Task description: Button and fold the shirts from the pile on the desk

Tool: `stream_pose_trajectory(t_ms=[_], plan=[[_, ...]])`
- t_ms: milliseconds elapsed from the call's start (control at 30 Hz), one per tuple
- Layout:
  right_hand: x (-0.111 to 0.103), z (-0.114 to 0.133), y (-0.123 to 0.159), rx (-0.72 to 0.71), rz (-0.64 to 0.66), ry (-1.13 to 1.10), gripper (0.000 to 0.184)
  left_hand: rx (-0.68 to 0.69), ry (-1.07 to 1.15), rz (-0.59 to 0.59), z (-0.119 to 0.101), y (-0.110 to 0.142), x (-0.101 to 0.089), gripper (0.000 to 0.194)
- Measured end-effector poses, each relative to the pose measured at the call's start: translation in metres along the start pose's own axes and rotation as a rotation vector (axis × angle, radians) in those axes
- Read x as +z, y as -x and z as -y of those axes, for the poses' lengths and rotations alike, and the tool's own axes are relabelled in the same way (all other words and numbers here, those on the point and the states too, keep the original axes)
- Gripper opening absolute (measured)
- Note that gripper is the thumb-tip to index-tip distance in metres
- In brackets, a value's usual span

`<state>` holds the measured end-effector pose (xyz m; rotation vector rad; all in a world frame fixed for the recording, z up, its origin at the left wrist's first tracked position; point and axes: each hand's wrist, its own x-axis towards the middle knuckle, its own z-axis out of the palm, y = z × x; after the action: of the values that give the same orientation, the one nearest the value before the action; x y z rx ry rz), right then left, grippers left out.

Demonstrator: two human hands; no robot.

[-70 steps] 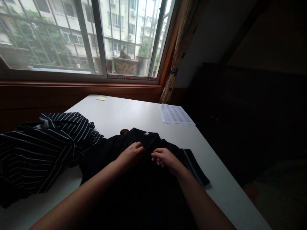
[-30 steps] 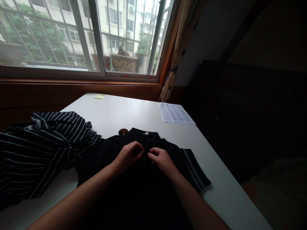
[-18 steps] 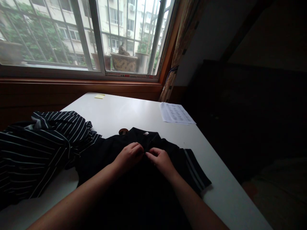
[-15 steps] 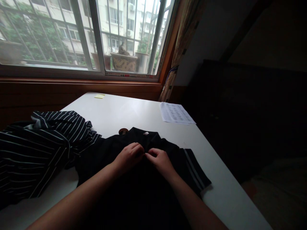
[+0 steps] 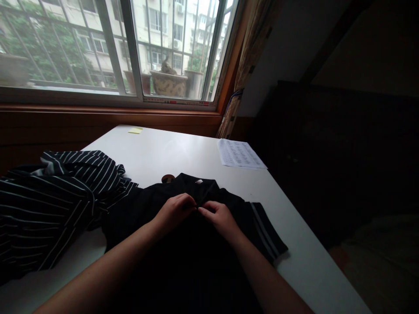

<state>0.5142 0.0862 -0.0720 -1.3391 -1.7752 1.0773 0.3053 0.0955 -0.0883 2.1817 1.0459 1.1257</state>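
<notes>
White table [image 5: 153, 150] by a window [image 5: 132, 56], yellow sticky notes [image 5: 135, 130] near the far left corner, printed sheets [image 5: 241, 154] over by the right edge. Striped garment's [image 5: 42, 196] all bunched up on the left. Patterned curtain [image 5: 244, 74] beside the window, some pots [image 5: 169, 83] outside.

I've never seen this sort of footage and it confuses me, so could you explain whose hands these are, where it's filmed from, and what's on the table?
There's no machine: these are a person's bare hands, filmed by one camera worn on that person's head, looking forward and down. On the white table lies a black shirt, with a striped garment bunched at the left. Farther back are a yellow note and printed sheets. The left hand and right hand pinch the shirt's front, just below the collar. It's too dark to see any finer detail between their fingertips.
</notes>
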Motion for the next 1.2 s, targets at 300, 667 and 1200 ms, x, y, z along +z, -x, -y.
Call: stream_pose_trajectory(t_ms=[300, 667, 1200], plan=[[0.001, -0.002, 0.003, -0.105, -0.04, 0.082, 0.012, -0.086, 0.144, -0.018, -0.001, 0.001, -0.002, 0.004], [0.008, -0.005, -0.001, -0.002, -0.076, -0.037, 0.011, -0.234, 0.277, -0.012, -0.001, -0.002, 0.0, 0.006], [0.017, -0.004, -0.001, 0.072, -0.09, -0.022, 0.012, -0.388, 0.236, -0.108, -0.01, -0.001, 0.006, 0.01]])
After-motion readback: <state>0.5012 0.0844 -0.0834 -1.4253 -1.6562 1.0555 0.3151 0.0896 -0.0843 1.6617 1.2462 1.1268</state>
